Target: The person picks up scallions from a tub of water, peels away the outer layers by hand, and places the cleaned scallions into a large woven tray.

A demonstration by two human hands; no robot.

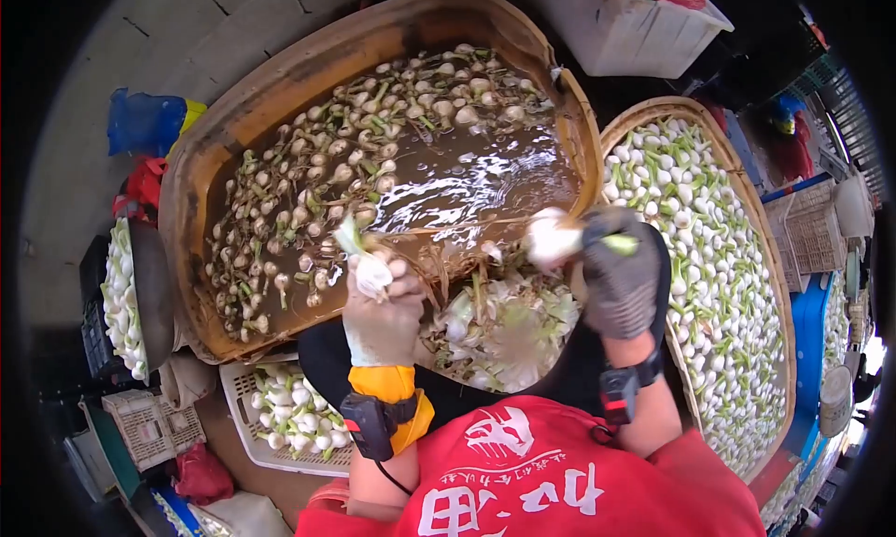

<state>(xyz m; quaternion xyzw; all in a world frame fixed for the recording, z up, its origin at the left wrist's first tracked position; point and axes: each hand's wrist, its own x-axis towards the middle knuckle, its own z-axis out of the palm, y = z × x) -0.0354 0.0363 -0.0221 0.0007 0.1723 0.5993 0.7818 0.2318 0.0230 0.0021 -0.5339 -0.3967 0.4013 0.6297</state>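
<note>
Hands [385,313] hold bulbs [374,277] apart, near tub rim [271,339].

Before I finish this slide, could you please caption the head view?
Left hand and right hand, gloved, hold pale bulbs near a water-filled tub.

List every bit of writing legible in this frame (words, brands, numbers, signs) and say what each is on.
"加油": large white characters, upside down in this view, on the red fabric shirt.
Smaller white line of characters beside it on the same shirt: too small to read reliably.
Black boxy device on the left wrist and black boxy device on the right wrist: no marking readable.
No other word, brand, number or sign can be made out.
</note>
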